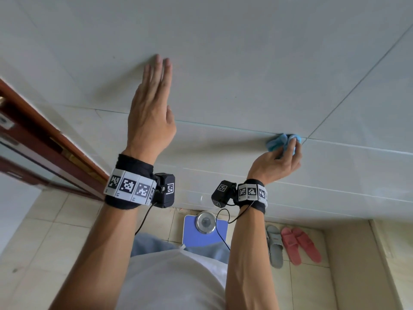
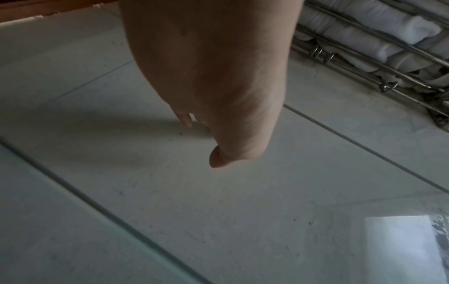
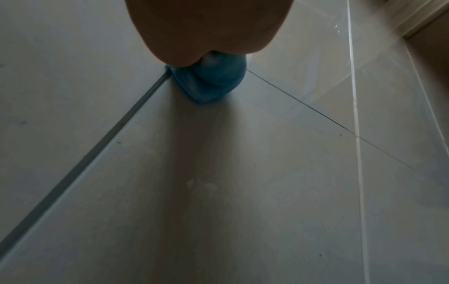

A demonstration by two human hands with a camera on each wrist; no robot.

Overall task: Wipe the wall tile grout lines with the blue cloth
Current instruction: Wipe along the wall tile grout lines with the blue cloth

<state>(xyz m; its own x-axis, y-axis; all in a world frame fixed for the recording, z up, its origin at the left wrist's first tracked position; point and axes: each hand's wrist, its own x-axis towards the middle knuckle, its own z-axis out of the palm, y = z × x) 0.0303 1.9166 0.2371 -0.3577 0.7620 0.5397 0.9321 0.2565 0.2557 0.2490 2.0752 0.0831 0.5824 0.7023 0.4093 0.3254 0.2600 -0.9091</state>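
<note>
— While we look down past the white shirt (image 1: 174,280), what's nearest at six o'clock?

— Floor first: a blue bathroom scale (image 1: 202,231) at the foot of the wall, with a grey slipper (image 1: 275,246) and a pink pair of slippers (image 1: 300,245) off toward four o'clock. Brown door frame (image 1: 55,148) out at nine.

— And the hands?

— Both are up on the tiled wall (image 1: 234,63). Left hand (image 1: 152,113) at about eleven o'clock, fingers straight and together, fingertips against the tile, holding nothing. The left wrist view shows the thumb tucked beside the palm, clear of the tile.

— The right?

— Right hand (image 1: 277,159) out at two o'clock, fingers curled round the bunched blue cloth (image 1: 278,142), pressing it onto the horizontal grout line (image 1: 223,128), just beside where that meets the slanting vertical joint. In the right wrist view the cloth sits right at that crossing, though the palm hides the fingers, so exactly how they wrap it I can't say.

— Anything further?

— A metal rack (image 2: 379,63) with pale folded fabric, at one o'clock in the left wrist view.
</note>
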